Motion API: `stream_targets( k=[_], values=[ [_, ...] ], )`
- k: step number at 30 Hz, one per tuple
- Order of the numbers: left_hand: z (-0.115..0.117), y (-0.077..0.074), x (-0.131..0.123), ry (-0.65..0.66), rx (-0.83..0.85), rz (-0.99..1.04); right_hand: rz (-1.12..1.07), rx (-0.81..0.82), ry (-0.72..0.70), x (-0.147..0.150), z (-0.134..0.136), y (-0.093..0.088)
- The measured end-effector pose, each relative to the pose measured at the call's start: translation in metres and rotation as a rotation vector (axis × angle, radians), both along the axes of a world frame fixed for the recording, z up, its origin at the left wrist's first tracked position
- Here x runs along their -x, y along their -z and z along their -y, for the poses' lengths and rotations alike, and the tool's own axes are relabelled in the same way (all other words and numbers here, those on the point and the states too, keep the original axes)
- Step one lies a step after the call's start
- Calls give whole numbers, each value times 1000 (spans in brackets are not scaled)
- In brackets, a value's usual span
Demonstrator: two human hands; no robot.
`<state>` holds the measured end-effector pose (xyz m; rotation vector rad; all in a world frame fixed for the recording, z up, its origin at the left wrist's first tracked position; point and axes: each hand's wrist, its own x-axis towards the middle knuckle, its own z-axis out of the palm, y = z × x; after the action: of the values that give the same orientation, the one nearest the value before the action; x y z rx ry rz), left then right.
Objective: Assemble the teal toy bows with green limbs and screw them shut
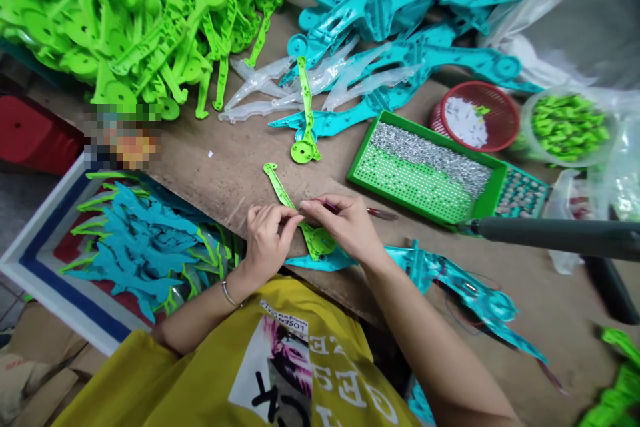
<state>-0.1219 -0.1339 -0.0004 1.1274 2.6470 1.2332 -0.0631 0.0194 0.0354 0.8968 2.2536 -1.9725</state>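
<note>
Pinching a green plastic piece [286, 199], left hand [267, 245], right hand [345, 227], both grips narrow

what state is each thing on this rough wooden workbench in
left hand: pinching a lime-green plastic arm piece
right hand: fingertips at that piece, holding a slim dark-red tool
green plastic tray: loaded, silver bits above, green studs in rows below
round red plastic basket: holding white scraps and a small green bit
clear plastic tub: full of small green parts
white-framed tray: piled with flat teal and green parts
</note>
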Motion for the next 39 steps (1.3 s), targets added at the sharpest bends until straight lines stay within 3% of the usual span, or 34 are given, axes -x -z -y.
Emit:
stream_targets(
  k=[4, 7, 11, 21, 25, 29, 33, 39],
  values=[
    [1, 2, 0, 34, 51, -122, 20, 9, -44, 0, -2, 1],
    [3, 2, 1, 74, 58, -181, 67, -96, -103, 0, -5, 3],
    [9, 4, 3, 98, 82, -142, 143, -237, -152, 0, -5, 9],
    [14, 8, 2, 64, 118, -100, 144, -357, -195, -3, 5, 7],
    [14, 9, 2, 66, 112, -101, 136, -521, -185, -4, 10, 8],
    [15, 9, 1, 62, 120, -48, 171, -553, -148, -5, 15, 11],
    [15, 4, -2, 28, 35, 167, 147, -518, -112, -7, 17, 16],
    [9, 1, -11, -38, -392, 928, -11, -360, -44, -14, 14, 26]
  ],
)
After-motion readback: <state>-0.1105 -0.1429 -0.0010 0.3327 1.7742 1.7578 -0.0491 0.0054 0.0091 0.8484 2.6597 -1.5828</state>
